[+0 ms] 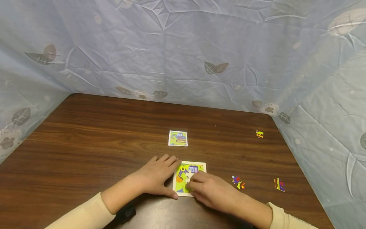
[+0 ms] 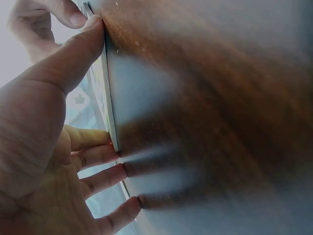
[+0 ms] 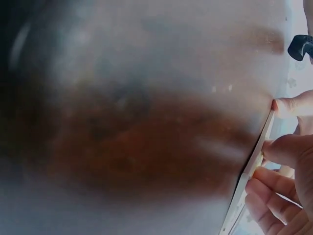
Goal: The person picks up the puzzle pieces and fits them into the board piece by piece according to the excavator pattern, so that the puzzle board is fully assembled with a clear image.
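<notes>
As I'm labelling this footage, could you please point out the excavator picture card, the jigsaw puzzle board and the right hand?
Excavator picture card (image 1: 178,138), head view: middle of its printed face.
Jigsaw puzzle board (image 1: 184,194), head view: near rim.
Right hand (image 1: 210,190), head view: back of the hand.

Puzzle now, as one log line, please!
left hand: touches puzzle; right hand: touches puzzle; puzzle: unfinished; loose pieces: right of puzzle; picture card: beyond puzzle
</notes>
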{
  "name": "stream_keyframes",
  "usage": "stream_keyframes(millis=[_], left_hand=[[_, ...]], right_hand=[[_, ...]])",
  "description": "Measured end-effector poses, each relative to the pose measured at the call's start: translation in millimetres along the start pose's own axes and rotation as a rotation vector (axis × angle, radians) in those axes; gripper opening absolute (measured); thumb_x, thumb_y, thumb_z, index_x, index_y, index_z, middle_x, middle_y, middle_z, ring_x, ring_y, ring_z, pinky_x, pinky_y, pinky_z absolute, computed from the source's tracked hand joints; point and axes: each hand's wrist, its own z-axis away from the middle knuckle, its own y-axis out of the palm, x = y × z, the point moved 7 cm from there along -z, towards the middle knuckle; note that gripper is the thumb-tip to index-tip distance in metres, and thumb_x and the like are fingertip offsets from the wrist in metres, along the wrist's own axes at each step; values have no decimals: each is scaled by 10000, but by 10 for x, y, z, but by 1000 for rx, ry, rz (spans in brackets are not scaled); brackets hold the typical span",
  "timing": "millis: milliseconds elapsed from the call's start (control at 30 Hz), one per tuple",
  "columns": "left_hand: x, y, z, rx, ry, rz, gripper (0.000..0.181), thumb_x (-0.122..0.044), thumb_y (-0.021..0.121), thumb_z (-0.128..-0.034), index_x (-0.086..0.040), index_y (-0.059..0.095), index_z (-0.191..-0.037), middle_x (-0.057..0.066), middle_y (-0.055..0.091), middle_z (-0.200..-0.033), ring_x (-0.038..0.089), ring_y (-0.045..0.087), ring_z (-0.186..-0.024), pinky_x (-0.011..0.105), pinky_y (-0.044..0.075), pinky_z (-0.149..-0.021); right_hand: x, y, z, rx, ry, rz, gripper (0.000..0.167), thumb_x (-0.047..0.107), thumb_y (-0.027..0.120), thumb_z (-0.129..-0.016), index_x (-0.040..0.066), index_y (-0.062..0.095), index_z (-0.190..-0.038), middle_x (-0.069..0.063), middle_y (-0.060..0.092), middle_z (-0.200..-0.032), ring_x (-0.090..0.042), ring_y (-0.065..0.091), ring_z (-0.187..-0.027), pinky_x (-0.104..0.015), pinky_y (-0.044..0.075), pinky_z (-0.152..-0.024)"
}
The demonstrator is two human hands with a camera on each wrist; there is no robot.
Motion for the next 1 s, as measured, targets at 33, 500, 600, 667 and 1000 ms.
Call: stream_keyframes(millis=[33,500,600,667,1000], left_hand=[[-1,1,-1,4,-1,-1,1083,-739,770,-786,-91,425,-1582,70,498,-1569,283,465,-1441,642,449,-1121],[16,28,-9,12,-12,8,1101,-754,752,-786,-86,409,-1591,71,489,-1574,294,463,-1437,666,436,-1124],[10,24,-9,11,-12,2,1099,-749,761,-780,-80,420,-1582,72,500,-1556,294,476,-1419,646,453,-1115],[-6,9,-14,8,-5,-6,1094,-740,772,-776,-69,433,-1570,80,511,-1536,299,486,-1409,632,467,-1107],[-72,-42,-46,13,22,50,1097,-636,861,-751,12,453,-1537,117,511,-1454,259,514,-1324,429,550,-1066]], right_hand=[[4,-2,2,-3,-4,-1,158,188,746,-969,183,745,-1127,72,667,-1077,-48,641,-991,-202,574,-875],[16,14,-3,132,8,12,190,187,740,-979,210,774,-1165,73,619,-1110,-54,603,-1040,-201,574,-884],[14,20,-2,143,13,11,188,197,740,-982,213,773,-1166,71,619,-1135,-44,597,-1028,-176,566,-851],[11,24,-1,146,18,10,192,200,741,-981,218,773,-1169,69,616,-1135,-43,596,-1024,-175,565,-845],[-53,-13,58,155,39,-75,296,202,689,-1019,192,712,-1313,70,642,-1235,-42,618,-1094,-196,569,-910]])
